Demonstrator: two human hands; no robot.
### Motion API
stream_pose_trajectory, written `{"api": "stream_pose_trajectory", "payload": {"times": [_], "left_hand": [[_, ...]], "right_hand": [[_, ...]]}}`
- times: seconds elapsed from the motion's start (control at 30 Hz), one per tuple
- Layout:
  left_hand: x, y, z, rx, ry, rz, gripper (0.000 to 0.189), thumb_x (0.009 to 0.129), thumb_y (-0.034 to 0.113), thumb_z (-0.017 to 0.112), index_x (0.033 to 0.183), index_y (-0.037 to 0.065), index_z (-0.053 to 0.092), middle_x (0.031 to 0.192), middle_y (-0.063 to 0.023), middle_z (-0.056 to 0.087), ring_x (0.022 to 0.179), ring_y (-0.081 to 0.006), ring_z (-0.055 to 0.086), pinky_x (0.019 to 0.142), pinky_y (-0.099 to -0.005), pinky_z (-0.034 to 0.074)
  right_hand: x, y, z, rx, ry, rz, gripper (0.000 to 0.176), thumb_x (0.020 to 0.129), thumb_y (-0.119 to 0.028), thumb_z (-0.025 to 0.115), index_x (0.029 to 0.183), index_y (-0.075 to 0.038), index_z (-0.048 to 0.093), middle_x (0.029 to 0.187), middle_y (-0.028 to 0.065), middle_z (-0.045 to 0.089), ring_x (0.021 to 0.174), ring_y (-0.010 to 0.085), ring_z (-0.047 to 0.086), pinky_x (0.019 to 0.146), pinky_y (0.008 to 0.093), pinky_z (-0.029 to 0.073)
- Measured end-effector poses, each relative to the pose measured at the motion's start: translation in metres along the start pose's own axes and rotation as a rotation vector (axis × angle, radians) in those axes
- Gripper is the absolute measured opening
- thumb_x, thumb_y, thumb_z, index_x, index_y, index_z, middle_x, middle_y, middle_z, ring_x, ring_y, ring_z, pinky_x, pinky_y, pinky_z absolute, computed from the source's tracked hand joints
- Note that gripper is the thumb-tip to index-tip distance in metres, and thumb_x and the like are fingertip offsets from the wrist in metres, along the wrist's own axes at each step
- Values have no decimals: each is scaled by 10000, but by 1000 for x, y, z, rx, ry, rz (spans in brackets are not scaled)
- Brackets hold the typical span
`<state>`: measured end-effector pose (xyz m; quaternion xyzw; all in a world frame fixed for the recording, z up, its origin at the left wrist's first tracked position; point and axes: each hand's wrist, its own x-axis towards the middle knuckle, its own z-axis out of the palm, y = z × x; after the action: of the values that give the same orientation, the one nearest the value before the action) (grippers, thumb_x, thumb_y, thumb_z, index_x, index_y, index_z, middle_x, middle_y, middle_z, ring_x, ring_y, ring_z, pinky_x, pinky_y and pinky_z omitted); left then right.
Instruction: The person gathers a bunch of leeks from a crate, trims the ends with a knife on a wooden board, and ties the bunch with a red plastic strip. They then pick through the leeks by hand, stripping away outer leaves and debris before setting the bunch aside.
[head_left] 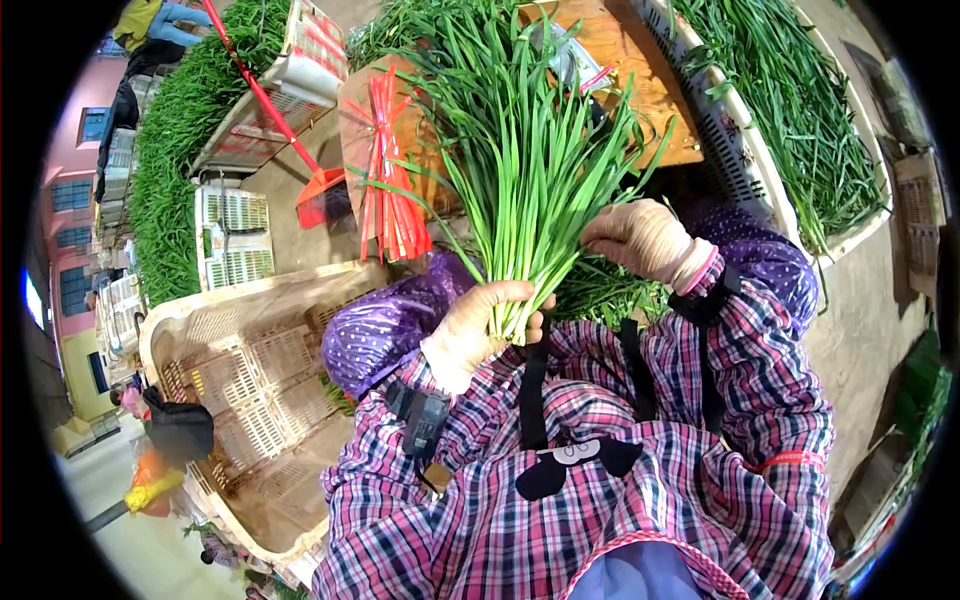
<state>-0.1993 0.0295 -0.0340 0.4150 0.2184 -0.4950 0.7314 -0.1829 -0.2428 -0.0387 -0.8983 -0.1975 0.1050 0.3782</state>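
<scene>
My left hand (472,325), in a pale glove, is closed around the white stem ends of a bunch of garlic chives (525,210). The long green leaves fan out upward and away from me. At the right edge of the bunch is my right hand (645,240), also gloved, its fingers curled together against the outer leaves. Whatever is between those fingertips is too small to make out. More loose chives (610,292) lie below the bunch, over my lap. Red ties (390,185) lie gathered on the wooden board (435,150) left of the bunch.
A pale plastic crate (250,400) stands at my left. Another crate (790,200) full of chives is at the right. A red long-handled dustpan (320,190) stands beyond the left crate. Chives (175,180) are heaped at far left; a wooden table (640,75) lies ahead.
</scene>
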Motion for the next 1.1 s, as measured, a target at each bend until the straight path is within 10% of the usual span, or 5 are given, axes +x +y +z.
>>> {"api": "stream_pose_trajectory", "payload": {"times": [0.47, 0.57, 0.77, 0.8, 1.1], "left_hand": [[-7, -1, 6, 113, 84, 34, 176, 845, 106, 603, 969, -18, 588, 843, -136, 643, 702, -197, 634, 651, -305, 540], [-1, -17, -17, 531, -111, 343, 192, 855, 3, 582, 1033, 72, 579, 865, -139, 639, 766, -221, 645, 691, -325, 553], [-6, -15, -9, 599, -109, 331, 170, 846, 33, 584, 1014, 13, 571, 859, -155, 643, 747, -231, 650, 682, -333, 559], [1, -6, -1, 69, 104, -63, 192, 802, 118, 628, 931, -20, 596, 787, -130, 648, 661, -208, 652, 613, -291, 556], [-14, -16, 10, 261, 156, 221, 135, 818, 119, 593, 869, -6, 583, 724, -99, 625, 616, -202, 631, 588, -299, 529]], "right_hand": [[11, -62, 0, -34, -381, 36, 220, 818, -302, 599, 933, -122, 652, 763, 94, 638, 755, 301, 628, 670, 423, 483], [14, -60, 13, -101, -357, 6, 204, 797, -277, 618, 916, -115, 649, 750, 109, 635, 748, 320, 624, 648, 423, 484], [10, -55, 21, -83, -270, -34, 211, 772, -281, 615, 892, -113, 655, 739, 103, 641, 734, 323, 627, 628, 430, 489], [9, -55, 20, -87, -277, -45, 218, 769, -289, 616, 891, -113, 656, 742, 104, 643, 736, 323, 628, 629, 431, 489], [2, -64, 24, 16, -134, -62, 210, 746, -286, 618, 887, -139, 670, 732, 95, 643, 703, 312, 626, 610, 416, 487]]}}
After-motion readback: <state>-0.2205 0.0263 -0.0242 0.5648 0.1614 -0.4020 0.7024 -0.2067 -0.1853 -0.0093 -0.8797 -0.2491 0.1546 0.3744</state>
